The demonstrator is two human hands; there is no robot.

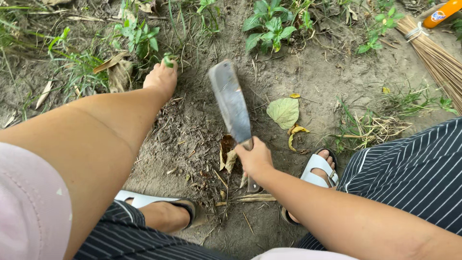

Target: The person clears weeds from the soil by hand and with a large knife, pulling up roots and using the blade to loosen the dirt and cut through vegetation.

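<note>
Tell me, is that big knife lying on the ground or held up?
Held up. The right hand grips the handle of the knife, and its blade points away over the bare soil; whether the tip touches the ground, I cannot tell.

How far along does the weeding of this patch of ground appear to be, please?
Done: the soil near the feet looks scraped bare, with dry debris. In hand: the right hand holds a broad blade; the left hand grips a small weed. Left: leafy weeds along the top edge.

Head camera, looking steeply down, close over hands (254,159); bare soil (313,72)
</note>
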